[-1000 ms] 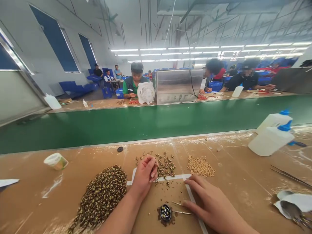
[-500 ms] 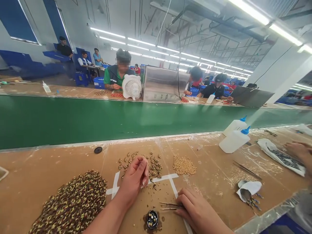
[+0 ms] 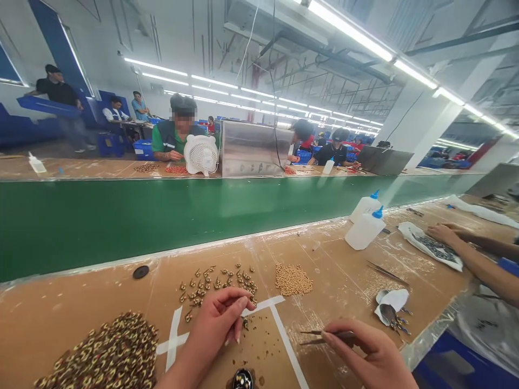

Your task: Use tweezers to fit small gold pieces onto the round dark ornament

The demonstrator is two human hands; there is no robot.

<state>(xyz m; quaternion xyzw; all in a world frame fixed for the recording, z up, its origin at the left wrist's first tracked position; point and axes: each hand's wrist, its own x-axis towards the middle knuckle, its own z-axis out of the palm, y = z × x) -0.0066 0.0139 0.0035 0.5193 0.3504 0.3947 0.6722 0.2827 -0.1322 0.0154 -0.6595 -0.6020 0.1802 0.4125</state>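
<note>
1. Right hand point(image 3: 360, 351) gripped slim metal tweezers point(image 3: 311, 332) between thumb and fingers, toward the near edge of the surface point(image 3: 336, 281). Tips pointed left, prongs slightly apart.
2. Left hand point(image 3: 217, 321) half curled, thumb and forefinger close together; could not tell whether a small piece was pinched there.
3. Handling, my judgement: a light squeeze suited pieces this small; a steady left wrist would have helped, well off the glossy black dish point(image 3: 235, 378) by the near edge.
4. Tweezers looked dark and straight, tapering to fine points.
5. Small hooked pieces point(image 3: 219, 282), dark with a gold sheen, lay scattered between the left hand and the surface's far edge, mostly beyond the white tape point(image 3: 290, 347).
6. Tan beads point(image 3: 294, 279), round and matte, sat right of them in a low pile. Brown-and-yellow heap point(image 3: 107, 354) at left, toward the near edge.
</note>
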